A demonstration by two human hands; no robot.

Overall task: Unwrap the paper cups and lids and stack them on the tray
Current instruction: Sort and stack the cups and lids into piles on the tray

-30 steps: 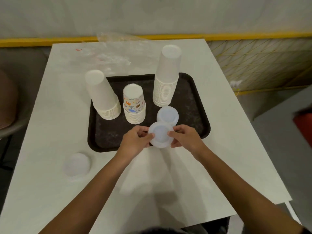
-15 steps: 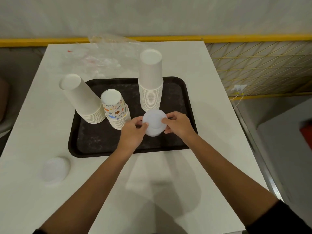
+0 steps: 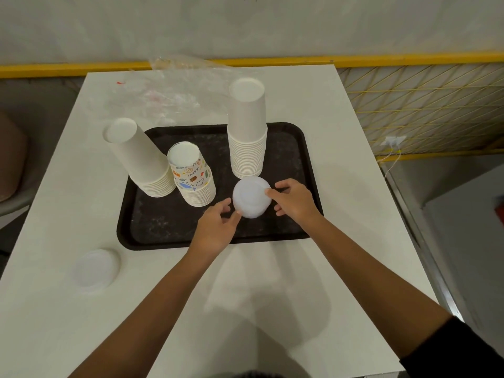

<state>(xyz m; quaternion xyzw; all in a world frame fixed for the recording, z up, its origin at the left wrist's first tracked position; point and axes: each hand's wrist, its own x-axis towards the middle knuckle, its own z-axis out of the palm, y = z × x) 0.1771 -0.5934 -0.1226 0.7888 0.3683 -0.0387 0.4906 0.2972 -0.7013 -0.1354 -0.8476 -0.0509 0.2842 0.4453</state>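
A black tray (image 3: 169, 225) lies on the white table. Three upside-down stacks of paper cups stand on it: a tall white stack (image 3: 248, 132), a leaning white stack (image 3: 139, 156) at the left, and a shorter printed stack (image 3: 191, 173) between them. A stack of white lids (image 3: 251, 197) sits on the tray in front of the tall stack. My left hand (image 3: 218, 227) touches its lower left edge with thumb and fingertips. My right hand (image 3: 293, 200) grips its right edge. Another pile of white lids (image 3: 95, 268) lies on the table left of the tray.
Crumpled clear plastic wrap (image 3: 169, 96) lies at the table's far side behind the tray. A yellow rail and yellow mesh fence (image 3: 422, 105) run beyond the table to the right. The table's right edge (image 3: 381, 214) is close to the tray.
Both hands carried the lids forward from the tray's near edge onto the other lids in front of the tall cup stack. The view shifted right.
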